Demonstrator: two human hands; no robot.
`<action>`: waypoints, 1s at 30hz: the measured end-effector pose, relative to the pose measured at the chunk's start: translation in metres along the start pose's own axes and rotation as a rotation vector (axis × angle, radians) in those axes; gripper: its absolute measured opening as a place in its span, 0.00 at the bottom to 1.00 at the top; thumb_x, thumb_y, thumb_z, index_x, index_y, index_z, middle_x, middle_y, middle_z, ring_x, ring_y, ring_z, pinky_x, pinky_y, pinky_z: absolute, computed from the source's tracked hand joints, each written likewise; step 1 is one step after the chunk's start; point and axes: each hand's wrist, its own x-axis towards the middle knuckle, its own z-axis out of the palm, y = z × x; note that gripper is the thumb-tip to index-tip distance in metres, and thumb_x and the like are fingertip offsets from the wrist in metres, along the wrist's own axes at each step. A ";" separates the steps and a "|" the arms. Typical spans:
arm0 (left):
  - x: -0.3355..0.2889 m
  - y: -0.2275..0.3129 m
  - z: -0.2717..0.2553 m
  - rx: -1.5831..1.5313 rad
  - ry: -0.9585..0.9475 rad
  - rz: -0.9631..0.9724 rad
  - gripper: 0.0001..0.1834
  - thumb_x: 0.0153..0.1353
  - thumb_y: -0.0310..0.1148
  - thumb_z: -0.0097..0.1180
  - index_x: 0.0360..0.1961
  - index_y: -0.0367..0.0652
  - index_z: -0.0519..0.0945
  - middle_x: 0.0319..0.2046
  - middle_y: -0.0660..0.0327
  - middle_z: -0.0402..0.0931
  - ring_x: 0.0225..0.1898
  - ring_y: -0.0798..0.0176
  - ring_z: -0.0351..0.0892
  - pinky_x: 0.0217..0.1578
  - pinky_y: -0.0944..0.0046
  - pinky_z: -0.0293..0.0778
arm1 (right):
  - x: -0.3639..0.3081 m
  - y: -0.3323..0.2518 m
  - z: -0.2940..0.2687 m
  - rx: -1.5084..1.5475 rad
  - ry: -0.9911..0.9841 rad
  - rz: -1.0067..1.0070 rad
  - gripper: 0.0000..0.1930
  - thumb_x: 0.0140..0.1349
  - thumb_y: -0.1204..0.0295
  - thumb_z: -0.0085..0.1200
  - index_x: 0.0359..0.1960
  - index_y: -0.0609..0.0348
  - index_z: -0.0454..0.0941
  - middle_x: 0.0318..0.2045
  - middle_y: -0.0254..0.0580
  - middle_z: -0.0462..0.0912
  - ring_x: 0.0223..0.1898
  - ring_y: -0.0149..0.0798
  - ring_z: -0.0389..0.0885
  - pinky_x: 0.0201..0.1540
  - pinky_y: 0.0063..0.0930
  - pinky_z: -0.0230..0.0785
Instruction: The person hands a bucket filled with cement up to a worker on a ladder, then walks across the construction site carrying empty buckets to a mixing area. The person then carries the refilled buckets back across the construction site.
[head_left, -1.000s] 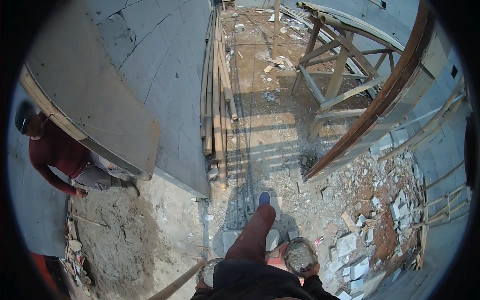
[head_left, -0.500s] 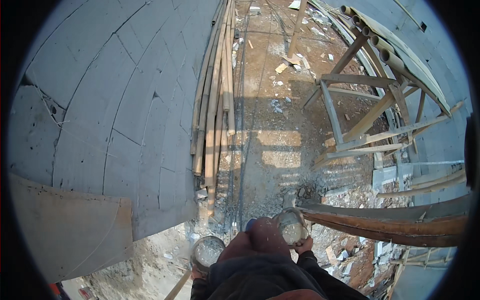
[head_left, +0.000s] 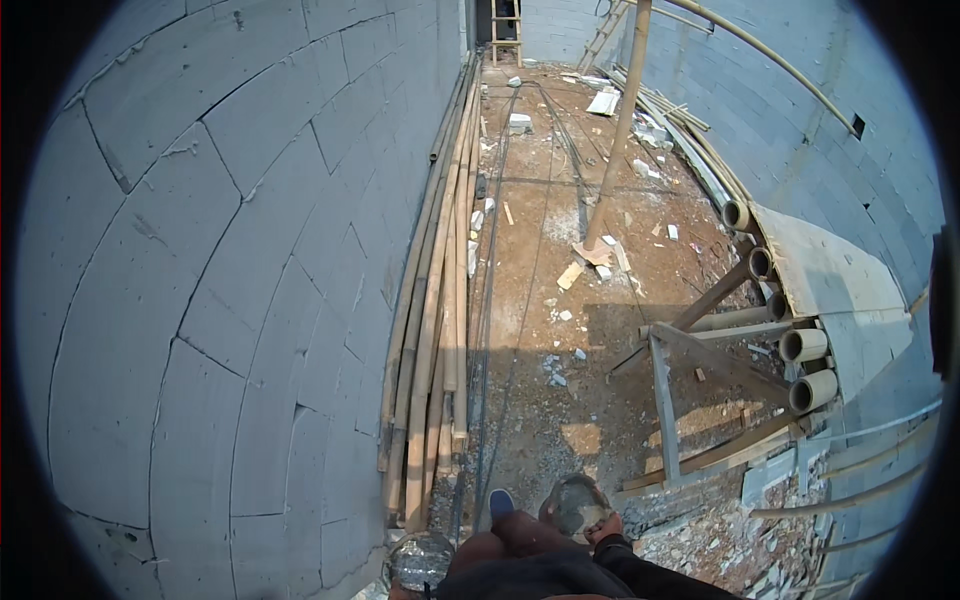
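My right hand (head_left: 603, 527) is closed on the rim of a round, grey-smeared bucket (head_left: 574, 503), held out in front of my right leg. Pale grey matter shows inside it; I cannot tell what it is. At the lower edge, left of my legs, hangs a second round bucket (head_left: 421, 560) with a shiny, wet-looking grey content. Only a sliver of my left hand (head_left: 402, 592) shows at its near side, cut off by the frame, with most fingers hidden. Both buckets are apart from each other, one on each side of my body.
Long bamboo poles (head_left: 430, 370) lie along the grey block wall (head_left: 250, 250) on my left. A wooden trestle (head_left: 665, 400) stands to the right, beside thick bamboo tubes (head_left: 812, 392) under a board (head_left: 830, 260). An upright pole (head_left: 618, 140), dark cables and rubble lie ahead.
The view has tilted up and moved forward; a ladder and far wall now show. My blue shoe has come forward. Both buckets have stayed with my hands, lower in view.
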 end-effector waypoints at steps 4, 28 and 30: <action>-0.020 0.056 0.059 0.680 0.026 0.291 0.18 0.56 0.51 0.58 0.34 0.47 0.76 0.27 0.53 0.75 0.31 0.45 0.76 0.31 0.48 0.72 | 0.001 -0.040 0.099 -0.115 0.111 -0.009 0.18 0.59 0.50 0.45 0.38 0.52 0.65 0.25 0.32 0.58 0.24 0.34 0.55 0.29 0.34 0.53; 0.028 0.500 0.623 0.042 -0.003 -0.098 0.20 0.63 0.50 0.55 0.34 0.41 0.79 0.19 0.61 0.70 0.15 0.61 0.67 0.13 0.60 0.66 | 0.083 -0.332 0.738 0.001 0.174 0.023 0.22 0.67 0.43 0.41 0.33 0.50 0.61 0.20 0.31 0.55 0.19 0.33 0.52 0.27 0.35 0.57; 0.039 0.554 0.706 0.048 0.041 0.114 0.22 0.65 0.54 0.51 0.26 0.45 0.74 0.15 0.64 0.66 0.14 0.62 0.63 0.12 0.61 0.61 | 0.102 -0.347 0.797 0.016 0.110 0.033 0.21 0.64 0.44 0.43 0.32 0.48 0.61 0.19 0.30 0.55 0.19 0.32 0.52 0.27 0.35 0.56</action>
